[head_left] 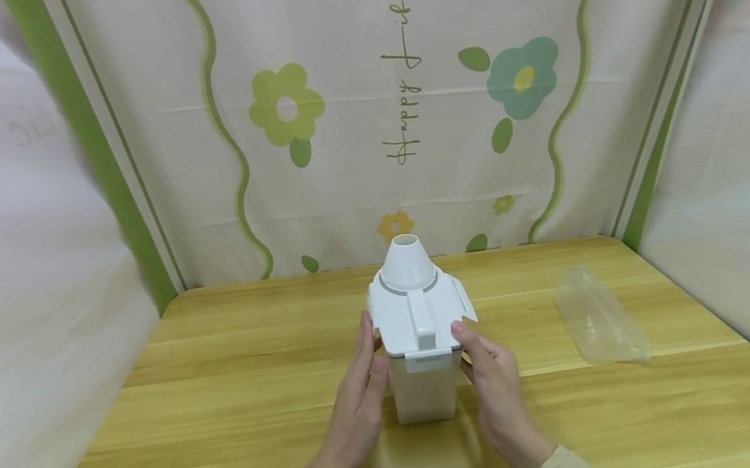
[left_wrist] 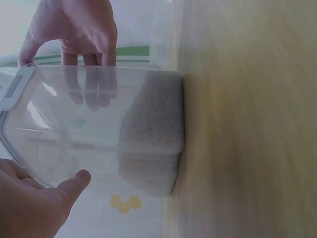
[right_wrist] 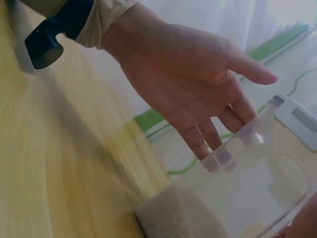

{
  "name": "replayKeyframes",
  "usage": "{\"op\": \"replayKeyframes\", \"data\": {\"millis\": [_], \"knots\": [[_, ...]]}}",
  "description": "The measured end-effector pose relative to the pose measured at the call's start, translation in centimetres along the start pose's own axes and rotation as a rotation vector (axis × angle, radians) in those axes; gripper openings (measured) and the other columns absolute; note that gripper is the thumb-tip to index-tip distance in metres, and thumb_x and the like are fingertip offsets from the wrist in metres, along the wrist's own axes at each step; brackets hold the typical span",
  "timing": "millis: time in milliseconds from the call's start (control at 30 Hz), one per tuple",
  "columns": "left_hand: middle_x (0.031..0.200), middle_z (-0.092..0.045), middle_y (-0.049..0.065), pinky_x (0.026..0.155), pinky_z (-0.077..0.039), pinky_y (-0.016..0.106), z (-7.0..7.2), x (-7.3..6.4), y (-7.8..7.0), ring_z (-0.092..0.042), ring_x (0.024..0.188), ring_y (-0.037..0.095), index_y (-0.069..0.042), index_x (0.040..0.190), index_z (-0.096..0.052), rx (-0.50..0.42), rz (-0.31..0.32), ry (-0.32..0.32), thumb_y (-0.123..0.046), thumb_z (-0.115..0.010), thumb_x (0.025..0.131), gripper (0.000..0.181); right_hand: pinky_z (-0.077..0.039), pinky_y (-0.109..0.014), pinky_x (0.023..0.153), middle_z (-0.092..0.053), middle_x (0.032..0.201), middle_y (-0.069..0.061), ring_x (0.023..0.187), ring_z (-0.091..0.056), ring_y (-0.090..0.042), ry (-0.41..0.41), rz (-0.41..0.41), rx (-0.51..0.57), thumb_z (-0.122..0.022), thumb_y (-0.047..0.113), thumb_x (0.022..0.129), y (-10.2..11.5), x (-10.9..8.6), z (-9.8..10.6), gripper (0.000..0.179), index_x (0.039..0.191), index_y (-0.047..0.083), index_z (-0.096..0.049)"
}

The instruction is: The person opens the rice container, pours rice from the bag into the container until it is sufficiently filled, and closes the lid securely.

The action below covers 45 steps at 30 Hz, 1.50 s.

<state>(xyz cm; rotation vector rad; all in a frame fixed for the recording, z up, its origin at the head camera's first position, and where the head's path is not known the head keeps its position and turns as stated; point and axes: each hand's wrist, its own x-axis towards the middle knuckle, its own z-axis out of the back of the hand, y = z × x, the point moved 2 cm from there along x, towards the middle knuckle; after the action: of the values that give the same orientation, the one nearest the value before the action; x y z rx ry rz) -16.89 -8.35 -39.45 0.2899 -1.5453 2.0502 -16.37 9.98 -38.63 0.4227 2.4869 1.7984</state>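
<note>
A clear storage container (head_left: 426,392) with pale grains in its lower part stands upright on the table. Its white lid (head_left: 399,330) has a cone-shaped spout (head_left: 407,263) on top and side flaps that flare outward. My left hand (head_left: 360,404) lies along the container's left side with straight fingers. In the right wrist view those fingertips meet the clear wall, and the left thumb points away from it. On the other side, my right hand (head_left: 499,392) holds the container at its near right corner, thumb on the lid's edge, fingers against the wall.
A crumpled clear plastic bag (head_left: 599,320) lies on the wooden table (head_left: 228,427) to the right. Flower-printed fabric (head_left: 337,190) hangs behind the table, and pale cloth sides (head_left: 16,289) enclose it left and right.
</note>
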Motion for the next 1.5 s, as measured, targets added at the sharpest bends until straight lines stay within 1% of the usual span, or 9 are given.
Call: {"op": "replayKeyframes", "data": {"millis": [233,300,533,767,900,1033,1133,1333,1500], "knots": [[0.163,-0.006,-0.002,0.115,-0.019,0.046,-0.02,0.04,-0.03,-0.023,0.143,0.018,-0.014,0.159,-0.005,-0.008,0.014,-0.004,-0.026,-0.030,0.110,0.056,-0.035,-0.046,0.108,-0.052,0.139,-0.017,0.132,-0.042,-0.024,0.000,-0.024,0.005,-0.062,0.026,0.098,0.21,-0.01,0.01,0.032,0.080,0.002,-0.072],[0.163,-0.006,-0.001,0.115,-0.019,0.047,-0.02,0.07,0.02,-0.023,0.143,0.018,-0.013,0.159,-0.006,-0.002,0.010,-0.009,-0.024,-0.030,0.110,0.055,-0.036,-0.045,0.107,-0.053,0.138,-0.016,0.131,-0.043,-0.023,0.001,-0.021,0.004,-0.061,0.026,0.098,0.19,0.02,0.01,0.033,0.080,0.002,-0.072],[0.162,-0.005,-0.004,0.116,-0.016,0.047,-0.03,0.03,-0.01,-0.020,0.144,0.019,-0.013,0.159,-0.006,-0.012,0.013,-0.007,-0.021,-0.030,0.110,0.055,-0.041,-0.042,0.104,-0.057,0.133,-0.014,0.129,-0.045,-0.020,-0.010,-0.005,0.006,-0.062,0.024,0.098,-0.09,0.09,-0.04,0.032,0.076,0.002,-0.072],[0.163,-0.006,-0.002,0.115,-0.020,0.045,-0.10,-0.06,-0.08,-0.023,0.143,0.020,-0.012,0.159,-0.005,-0.030,0.011,-0.004,-0.016,-0.030,0.109,0.055,-0.042,-0.040,0.103,-0.057,0.134,-0.016,0.130,-0.044,-0.022,-0.015,0.002,-0.003,-0.062,0.025,0.098,-0.24,-0.09,-0.10,0.035,0.070,0.003,-0.068],[0.163,-0.006,-0.001,0.114,-0.021,0.045,-0.14,-0.01,-0.12,-0.023,0.143,0.020,-0.012,0.159,-0.005,-0.034,0.008,-0.005,-0.017,-0.030,0.110,0.055,-0.042,-0.037,0.102,-0.056,0.134,-0.015,0.130,-0.044,-0.021,-0.013,0.001,0.001,-0.063,0.025,0.098,-0.15,-0.04,-0.09,0.034,0.073,0.002,-0.070],[0.163,-0.006,-0.002,0.114,-0.021,0.042,-0.18,0.01,-0.02,-0.023,0.143,0.018,-0.019,0.159,-0.004,-0.038,0.016,-0.007,-0.021,-0.030,0.110,0.055,-0.041,-0.036,0.104,-0.056,0.135,-0.015,0.131,-0.043,-0.020,-0.005,-0.003,0.005,-0.062,0.025,0.098,-0.13,0.04,-0.04,0.033,0.077,0.001,-0.071],[0.163,-0.007,-0.003,0.115,-0.021,0.042,-0.19,-0.01,0.02,-0.023,0.143,0.018,-0.023,0.158,-0.004,-0.042,0.019,-0.003,-0.021,-0.030,0.110,0.055,-0.040,-0.037,0.104,-0.056,0.135,-0.014,0.130,-0.044,-0.019,-0.004,-0.007,0.003,-0.062,0.025,0.098,-0.29,0.03,0.02,0.033,0.080,-0.001,-0.072],[0.163,-0.007,-0.001,0.114,-0.021,0.047,-0.20,-0.02,-0.09,-0.022,0.144,0.020,-0.022,0.158,-0.003,-0.038,0.014,0.002,-0.020,-0.029,0.110,0.055,-0.037,-0.040,0.107,-0.054,0.137,-0.014,0.132,-0.042,-0.020,0.000,-0.009,-0.002,-0.063,0.026,0.098,-0.47,0.03,0.09,0.033,0.087,-0.004,-0.072],[0.163,-0.006,-0.001,0.114,-0.021,0.047,-0.20,0.04,-0.12,-0.022,0.144,0.022,-0.022,0.158,-0.002,-0.038,0.008,-0.002,-0.020,-0.030,0.110,0.055,-0.035,-0.042,0.108,-0.052,0.140,-0.014,0.133,-0.040,-0.022,0.005,0.000,-0.004,-0.063,0.026,0.098,-0.42,0.02,0.05,0.034,0.084,-0.003,-0.072]]}}
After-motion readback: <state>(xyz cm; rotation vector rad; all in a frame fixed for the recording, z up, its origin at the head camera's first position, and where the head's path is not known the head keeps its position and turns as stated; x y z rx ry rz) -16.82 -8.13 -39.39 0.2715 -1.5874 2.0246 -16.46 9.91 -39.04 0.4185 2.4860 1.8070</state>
